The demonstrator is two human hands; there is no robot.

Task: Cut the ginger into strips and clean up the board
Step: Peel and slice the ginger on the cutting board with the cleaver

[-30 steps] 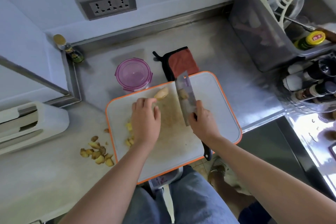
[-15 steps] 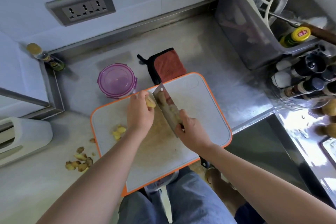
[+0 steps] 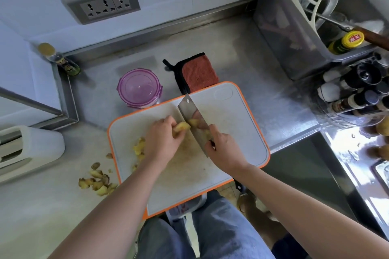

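Steel table (image 3: 231,48) carried a white, orange-rimmed board (image 3: 242,132), its near corner jutting past the table's edge. A purple-lidded tub (image 3: 139,88) and a red cloth (image 3: 199,73) sat just behind the board. Left hand (image 3: 163,142) gripped the ginger lump (image 3: 181,126) near the board's middle, fingers curled over it. Right hand (image 3: 223,151) was clenched round the cleaver (image 3: 189,111) handle, with the blade tilted and its edge against the ginger's right side. Cut bits (image 3: 139,146) lay on the board left of that hand; peelings (image 3: 96,182) were heaped on the table, off the board's left edge.
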